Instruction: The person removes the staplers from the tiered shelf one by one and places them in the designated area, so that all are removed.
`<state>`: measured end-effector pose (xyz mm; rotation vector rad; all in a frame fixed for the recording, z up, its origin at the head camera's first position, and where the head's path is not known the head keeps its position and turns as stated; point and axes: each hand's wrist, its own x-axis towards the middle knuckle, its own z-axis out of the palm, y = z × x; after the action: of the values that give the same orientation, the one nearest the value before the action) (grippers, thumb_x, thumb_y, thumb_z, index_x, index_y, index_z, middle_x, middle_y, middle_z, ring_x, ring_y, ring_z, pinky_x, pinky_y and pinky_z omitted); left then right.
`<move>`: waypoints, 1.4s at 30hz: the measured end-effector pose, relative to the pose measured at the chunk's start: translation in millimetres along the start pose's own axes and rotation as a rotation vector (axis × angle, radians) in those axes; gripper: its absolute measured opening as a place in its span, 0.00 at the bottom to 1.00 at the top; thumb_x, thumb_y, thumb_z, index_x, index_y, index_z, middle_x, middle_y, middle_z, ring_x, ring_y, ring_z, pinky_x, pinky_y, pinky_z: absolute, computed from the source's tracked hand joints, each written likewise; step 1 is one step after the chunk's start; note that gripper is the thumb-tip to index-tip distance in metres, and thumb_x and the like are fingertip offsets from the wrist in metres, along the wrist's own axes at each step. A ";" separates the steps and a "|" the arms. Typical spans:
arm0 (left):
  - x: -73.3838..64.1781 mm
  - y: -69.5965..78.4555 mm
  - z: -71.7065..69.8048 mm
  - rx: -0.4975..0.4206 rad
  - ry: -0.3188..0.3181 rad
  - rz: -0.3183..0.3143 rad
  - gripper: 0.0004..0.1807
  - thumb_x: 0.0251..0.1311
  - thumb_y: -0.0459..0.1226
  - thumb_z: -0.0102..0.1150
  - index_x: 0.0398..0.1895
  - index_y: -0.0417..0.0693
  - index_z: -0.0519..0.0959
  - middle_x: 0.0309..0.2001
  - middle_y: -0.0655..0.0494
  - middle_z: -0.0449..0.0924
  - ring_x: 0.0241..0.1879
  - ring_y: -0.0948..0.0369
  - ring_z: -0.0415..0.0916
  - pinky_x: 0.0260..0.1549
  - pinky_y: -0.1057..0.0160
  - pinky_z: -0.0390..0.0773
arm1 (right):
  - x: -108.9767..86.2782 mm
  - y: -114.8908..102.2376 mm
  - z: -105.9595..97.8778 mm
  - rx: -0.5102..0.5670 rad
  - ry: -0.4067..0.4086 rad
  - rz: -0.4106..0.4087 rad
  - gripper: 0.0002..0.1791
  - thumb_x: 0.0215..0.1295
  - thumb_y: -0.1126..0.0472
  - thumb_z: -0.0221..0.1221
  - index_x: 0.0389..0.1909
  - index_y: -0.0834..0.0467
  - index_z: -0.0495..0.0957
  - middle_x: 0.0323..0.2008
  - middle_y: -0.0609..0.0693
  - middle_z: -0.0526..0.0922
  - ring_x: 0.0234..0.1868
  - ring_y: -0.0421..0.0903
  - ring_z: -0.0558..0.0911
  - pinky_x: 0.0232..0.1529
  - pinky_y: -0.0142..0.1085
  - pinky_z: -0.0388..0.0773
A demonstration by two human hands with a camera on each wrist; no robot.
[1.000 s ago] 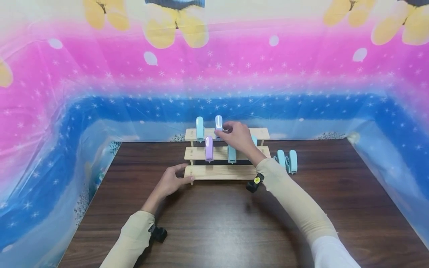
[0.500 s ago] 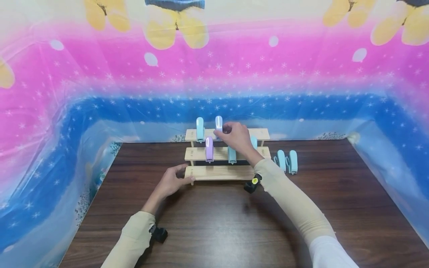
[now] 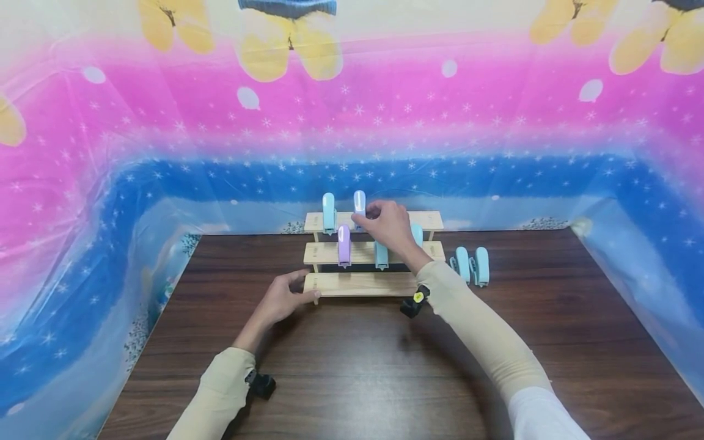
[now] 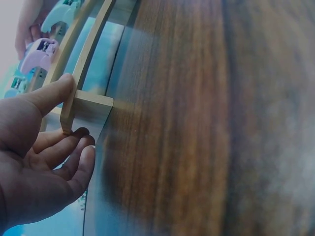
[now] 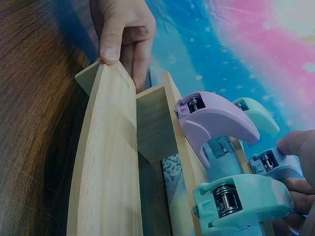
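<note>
My right hand [image 3: 387, 223] pinches a periwinkle hole punch [image 3: 360, 201] on the top tier of a three-tier wooden rack [image 3: 363, 283]. In the right wrist view, fingers and thumb lie around that periwinkle hole punch [image 5: 275, 164]. A mint hole punch [image 3: 329, 212] stands to its left. On the middle tier are a purple hole punch [image 3: 344, 244], a teal hole punch [image 3: 381, 253] and another blue-green one [image 3: 417, 234], partly behind my right wrist. My left hand [image 3: 280, 298] grips the left end of the bottom tier, thumb on top and fingers beneath, as the left wrist view shows.
Two more mint hole punches, a nearer one [image 3: 481, 266] and its neighbour [image 3: 462, 264], stand on the dark wooden table [image 3: 352, 366] right of the rack. A printed pink and blue cloth [image 3: 495, 122] hangs behind and along both sides.
Almost nothing differs. My right wrist has shifted slightly to the left while the hand stays at the periwinkle hole punch. The left hand keeps its place on the rack.
</note>
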<state>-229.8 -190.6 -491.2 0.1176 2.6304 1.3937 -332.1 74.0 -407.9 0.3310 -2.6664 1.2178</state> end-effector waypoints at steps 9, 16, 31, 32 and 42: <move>1.4 1.1 2.3 0.008 0.003 0.007 0.40 0.63 0.48 0.71 0.74 0.41 0.68 0.66 0.38 0.75 0.65 0.43 0.72 0.60 0.42 0.74 | 0.1 0.7 -3.4 0.043 0.024 0.034 0.23 0.61 0.42 0.69 0.45 0.57 0.87 0.37 0.48 0.88 0.36 0.43 0.84 0.33 0.37 0.81; 2.8 -0.2 2.2 0.014 0.003 0.007 0.41 0.63 0.49 0.71 0.74 0.42 0.68 0.69 0.39 0.72 0.67 0.43 0.70 0.61 0.42 0.73 | -1.4 -4.5 -15.6 0.064 0.058 0.016 0.25 0.61 0.41 0.69 0.46 0.58 0.87 0.37 0.49 0.89 0.37 0.44 0.85 0.36 0.39 0.82; 3.0 0.1 1.2 0.021 0.001 -0.005 0.41 0.63 0.49 0.70 0.74 0.41 0.68 0.73 0.40 0.68 0.70 0.45 0.66 0.62 0.43 0.72 | -15.8 -13.8 -47.3 0.075 0.079 0.005 0.26 0.62 0.39 0.69 0.49 0.56 0.86 0.40 0.48 0.89 0.41 0.44 0.85 0.44 0.43 0.82; 2.8 0.0 1.2 0.021 0.000 -0.003 0.41 0.63 0.49 0.70 0.74 0.41 0.68 0.72 0.39 0.68 0.70 0.44 0.67 0.62 0.43 0.72 | -17.0 -13.6 -50.0 0.074 0.081 0.004 0.26 0.62 0.39 0.69 0.49 0.56 0.86 0.39 0.48 0.88 0.41 0.44 0.85 0.44 0.43 0.82; 1.4 -0.1 0.7 0.028 0.006 0.007 0.40 0.63 0.49 0.70 0.74 0.40 0.68 0.70 0.38 0.71 0.67 0.43 0.71 0.60 0.43 0.74 | -30.0 -10.2 -75.7 0.079 0.108 -0.019 0.25 0.61 0.40 0.69 0.47 0.56 0.86 0.39 0.49 0.89 0.42 0.45 0.85 0.42 0.43 0.82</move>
<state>-231.0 -189.9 -491.8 0.1264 2.6583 1.3616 -294.4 128.7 -359.8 0.2933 -2.5240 1.2990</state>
